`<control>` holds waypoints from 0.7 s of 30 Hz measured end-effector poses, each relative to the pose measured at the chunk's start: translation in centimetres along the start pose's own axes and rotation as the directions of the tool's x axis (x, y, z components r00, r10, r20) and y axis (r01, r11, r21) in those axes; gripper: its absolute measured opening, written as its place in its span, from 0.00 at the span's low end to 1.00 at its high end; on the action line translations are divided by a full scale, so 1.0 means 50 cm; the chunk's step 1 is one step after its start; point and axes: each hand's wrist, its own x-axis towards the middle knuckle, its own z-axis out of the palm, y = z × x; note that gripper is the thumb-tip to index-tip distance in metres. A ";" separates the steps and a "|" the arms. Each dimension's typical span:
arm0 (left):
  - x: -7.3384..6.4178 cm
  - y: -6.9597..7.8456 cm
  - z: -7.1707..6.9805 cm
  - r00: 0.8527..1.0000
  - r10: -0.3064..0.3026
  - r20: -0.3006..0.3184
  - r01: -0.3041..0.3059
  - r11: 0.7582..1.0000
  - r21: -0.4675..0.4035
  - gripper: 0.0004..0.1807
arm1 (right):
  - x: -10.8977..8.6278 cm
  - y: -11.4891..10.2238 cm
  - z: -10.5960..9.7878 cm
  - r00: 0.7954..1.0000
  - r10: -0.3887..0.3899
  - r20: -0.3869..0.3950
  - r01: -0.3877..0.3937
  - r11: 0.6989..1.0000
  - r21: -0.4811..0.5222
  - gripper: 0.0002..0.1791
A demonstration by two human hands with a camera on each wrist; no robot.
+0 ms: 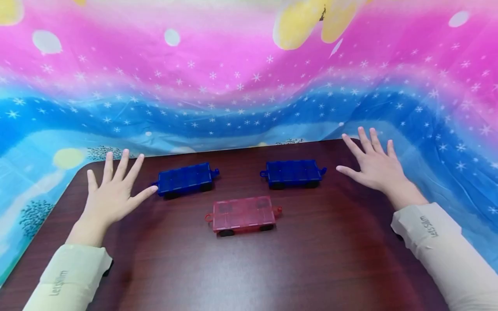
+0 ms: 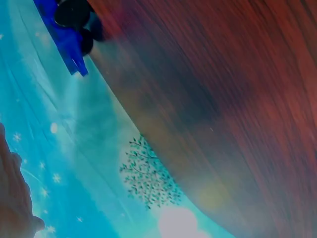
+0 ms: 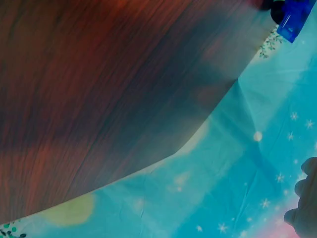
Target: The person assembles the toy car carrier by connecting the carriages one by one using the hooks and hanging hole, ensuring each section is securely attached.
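Observation:
Three toy wagons with black wheels and end couplings stand apart on a dark wooden table [image 1: 241,268]. One blue wagon [image 1: 184,179] is at the back left, another blue wagon [image 1: 293,172] at the back right, and a translucent red wagon [image 1: 244,214] sits nearer, between them. My left hand [image 1: 113,194] is spread with straight fingers, its thumb close by the left blue wagon's coupling; whether they touch I cannot tell. Spread likewise, my right hand [image 1: 375,166] is to the right of the other blue wagon, apart from it. Neither hand holds anything.
Behind the table hangs a pink and blue cloth [image 1: 233,99] with snowflakes and butterflies, which also runs down both sides. The table's back edge lies just behind the blue wagons. Both forearms wear light sleeves [image 1: 429,233].

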 end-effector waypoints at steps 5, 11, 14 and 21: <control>0.005 0.027 0.001 0.999 0.035 -0.004 -0.035 0.999 -0.011 0.50 | 0.008 -0.022 0.007 1.000 -0.019 0.017 0.019 1.000 0.010 0.49; 0.009 0.065 0.006 0.997 0.077 -0.007 -0.077 0.996 -0.034 0.50 | 0.024 -0.052 0.014 0.998 -0.051 0.044 0.050 0.999 0.019 0.49; 0.012 0.086 0.009 0.995 0.100 -0.010 -0.100 0.993 -0.057 0.50 | 0.031 -0.066 0.019 0.996 -0.066 0.061 0.064 0.998 0.029 0.50; 0.019 0.134 0.023 0.986 0.162 -0.033 -0.164 0.981 -0.101 0.49 | 0.050 -0.103 0.032 0.989 -0.099 0.111 0.092 0.993 0.072 0.51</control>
